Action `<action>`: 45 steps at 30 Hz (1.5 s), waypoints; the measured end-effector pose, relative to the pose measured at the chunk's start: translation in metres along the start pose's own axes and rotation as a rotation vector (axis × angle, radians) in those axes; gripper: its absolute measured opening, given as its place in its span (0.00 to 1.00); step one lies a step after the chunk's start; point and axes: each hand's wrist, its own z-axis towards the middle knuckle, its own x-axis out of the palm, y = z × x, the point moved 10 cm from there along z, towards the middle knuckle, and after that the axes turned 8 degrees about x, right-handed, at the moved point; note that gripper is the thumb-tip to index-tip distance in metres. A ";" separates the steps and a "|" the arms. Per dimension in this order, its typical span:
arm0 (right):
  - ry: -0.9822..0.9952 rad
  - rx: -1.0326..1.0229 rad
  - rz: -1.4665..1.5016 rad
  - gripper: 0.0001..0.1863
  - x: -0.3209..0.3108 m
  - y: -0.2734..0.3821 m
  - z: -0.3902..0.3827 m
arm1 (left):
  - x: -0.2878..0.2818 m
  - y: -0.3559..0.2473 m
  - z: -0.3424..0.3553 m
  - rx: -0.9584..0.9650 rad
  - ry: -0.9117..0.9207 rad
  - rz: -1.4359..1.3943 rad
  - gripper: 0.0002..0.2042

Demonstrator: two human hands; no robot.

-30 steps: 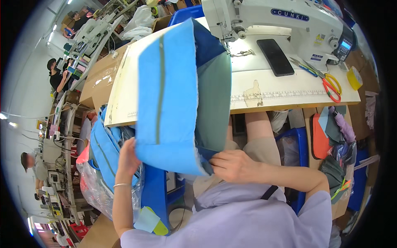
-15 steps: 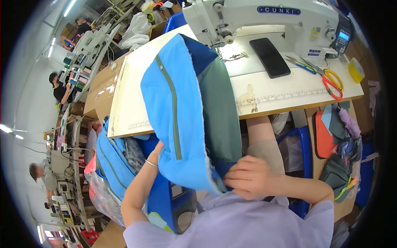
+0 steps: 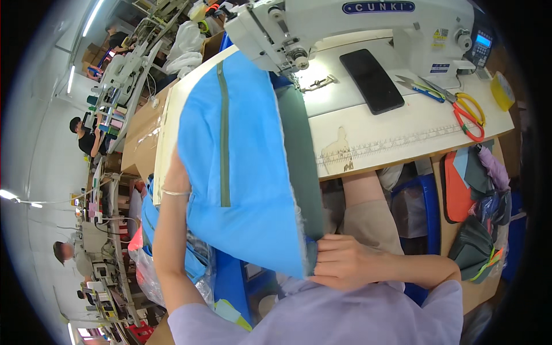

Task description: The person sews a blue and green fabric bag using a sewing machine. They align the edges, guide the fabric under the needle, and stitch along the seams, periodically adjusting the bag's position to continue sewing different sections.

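A blue fabric piece (image 3: 253,172) with a dark green zipper strip (image 3: 224,138) hangs from the sewing table toward my lap. Its raw edge lies along a dark green fabric panel (image 3: 302,155), and the far end reaches the needle area of the white sewing machine (image 3: 339,26). Beside the blue fabric's left edge is my left hand (image 3: 178,169), a bracelet on its wrist; the cloth hides its fingers. My right hand (image 3: 340,261) is closed on the near end of the two layers, where the raw edges meet.
On the table (image 3: 397,129) lie a black phone (image 3: 372,81), red-and-yellow-handled scissors (image 3: 470,117), small blue-handled snips (image 3: 425,92) and yellow tape (image 3: 502,92). Fabric pieces (image 3: 458,187) sit on a board at right. A blue chair (image 3: 425,201) stands below. Other people work far left.
My left hand has moved up and forward along the fabric's left side. The blue fabric has shifted left and lies straighter, covering more of the green panel. My right hand keeps its hold.
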 end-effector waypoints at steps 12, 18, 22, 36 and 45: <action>0.099 -0.007 -0.183 0.05 0.061 -0.021 0.003 | 0.116 -0.168 -0.040 1.090 0.008 0.731 0.20; 0.128 0.036 -0.135 0.08 0.059 -0.014 0.017 | 0.191 0.026 -0.067 1.083 0.532 1.525 0.22; -0.124 0.318 0.168 0.14 0.025 -0.059 -0.005 | 0.170 0.032 -0.067 1.148 0.513 1.535 0.25; -0.022 1.082 0.773 0.12 0.080 -0.145 -0.032 | 0.185 0.017 -0.099 1.364 0.631 1.397 0.16; -0.113 1.116 0.800 0.14 0.061 -0.123 -0.014 | 0.189 0.001 -0.095 1.285 0.570 1.344 0.10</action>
